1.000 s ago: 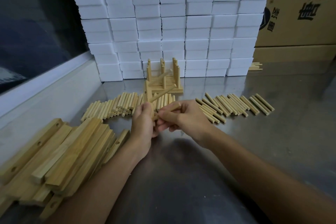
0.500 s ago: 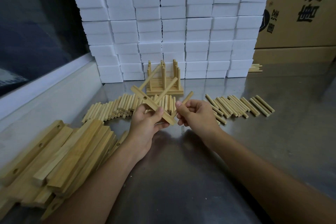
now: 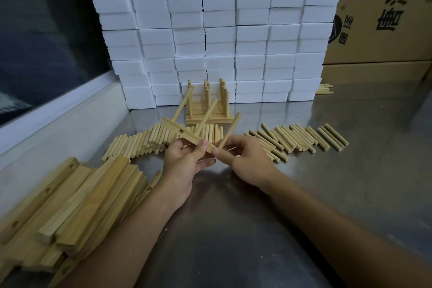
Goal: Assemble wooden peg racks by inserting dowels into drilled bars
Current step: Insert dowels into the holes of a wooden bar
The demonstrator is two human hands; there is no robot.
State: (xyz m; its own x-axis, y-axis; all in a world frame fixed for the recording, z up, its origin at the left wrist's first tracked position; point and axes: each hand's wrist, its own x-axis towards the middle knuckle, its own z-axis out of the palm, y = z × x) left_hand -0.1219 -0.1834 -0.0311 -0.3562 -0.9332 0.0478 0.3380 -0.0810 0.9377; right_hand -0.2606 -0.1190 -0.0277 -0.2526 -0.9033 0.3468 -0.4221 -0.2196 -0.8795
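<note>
My left hand (image 3: 184, 159) grips a drilled wooden bar (image 3: 187, 136), held slanted above the steel table. Two dowels stand out of the bar, pointing up and away, and an empty hole shows between them. My right hand (image 3: 243, 159) pinches a third dowel (image 3: 230, 130) by its lower part, with its lower end at the near end of the bar. Whether that end sits in a hole is hidden by my fingers. Loose dowels lie in a row (image 3: 149, 141) behind my left hand and in another row (image 3: 297, 139) to the right.
A heap of drilled bars (image 3: 77, 201) lies at the near left. Finished peg racks (image 3: 209, 105) are stacked at the back before a wall of white foam blocks (image 3: 219, 30). Cardboard boxes (image 3: 383, 14) stand back right. A raised ledge (image 3: 56, 128) borders the steel table (image 3: 233, 217) on the left.
The bar has turned from end-on to slanted, showing its drilled face and two dowels. My right hand drew apart from the left, then brought a third dowel to the bar's near end.
</note>
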